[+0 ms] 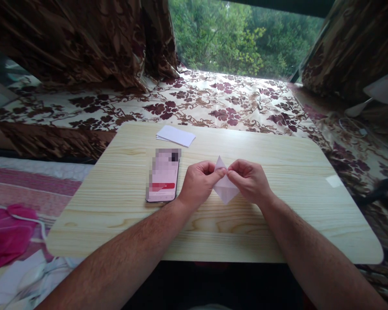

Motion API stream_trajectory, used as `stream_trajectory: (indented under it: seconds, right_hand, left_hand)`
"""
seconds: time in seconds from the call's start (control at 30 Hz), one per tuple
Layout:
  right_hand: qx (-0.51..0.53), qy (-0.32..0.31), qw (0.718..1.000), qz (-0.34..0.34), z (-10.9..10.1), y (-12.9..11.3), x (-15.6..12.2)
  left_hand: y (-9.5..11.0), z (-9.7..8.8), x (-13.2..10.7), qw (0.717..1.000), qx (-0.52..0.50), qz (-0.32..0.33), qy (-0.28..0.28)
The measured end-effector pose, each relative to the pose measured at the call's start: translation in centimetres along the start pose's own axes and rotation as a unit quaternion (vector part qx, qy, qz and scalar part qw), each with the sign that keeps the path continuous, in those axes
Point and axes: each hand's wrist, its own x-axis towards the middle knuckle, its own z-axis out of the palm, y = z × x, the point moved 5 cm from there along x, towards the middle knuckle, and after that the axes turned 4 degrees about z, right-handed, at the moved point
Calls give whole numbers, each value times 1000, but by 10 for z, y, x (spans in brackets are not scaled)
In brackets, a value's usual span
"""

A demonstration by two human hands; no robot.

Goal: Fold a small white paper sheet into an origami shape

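Observation:
Between my hands is a small piece of folded white paper (225,193), its pointed corners showing above and below my fingers. My left hand (200,178) is closed, pinching the paper's left side between thumb and fingers. From the right, my right hand (250,178) grips it too, thumb and index finger meeting close to the left thumb. The middle of the paper is partly covered by the fingertips. A smartphone (163,176) with a lit, partly blurred screen lies on the table just left of my left hand.
A small stack of white paper (176,135) lies near the far edge of the pale wooden table (123,224). At the right sits a small white scrap (334,181). Beyond the table is a ledge with floral cloth (226,99); pink fabric (9,237) lies at the left.

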Motion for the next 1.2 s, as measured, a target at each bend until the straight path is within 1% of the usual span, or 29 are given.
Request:
stream_trajectory:
  seconds: [0.13,0.23,0.43,0.6,0.77,0.87,0.97,1.07,1.2]
  right_hand:
    - [-9,-5,1000,9,0,-1,0]
    - [-17,-3,1000,6,0,-3,0]
    - [-47,3,999,-8,0,-4,-2]
    - [-102,17,994,-26,0,-7,-4]
    - [-119,24,992,-41,1,-9,-5]
    - [-122,27,991,-50,1,-10,-6]
    - [-132,27,989,-59,1,-11,-6]
    - [-138,23,988,-61,2,-12,-6]
    - [-134,20,989,-59,3,-13,-7]
  left_hand:
    - [-2,-3,2,998,-48,3,36]
    - [-3,-4,2,997,-56,7,55]
    - [1,-5,3,997,-35,39,63]
    - [5,-7,1,994,18,72,77]
    - [8,-7,-1,991,39,95,84]
    - [6,-7,0,992,13,89,86]
    - [2,-7,3,993,-43,70,87]
    - [-1,-5,5,992,-90,53,76]
    - [0,-4,4,992,-87,58,73]
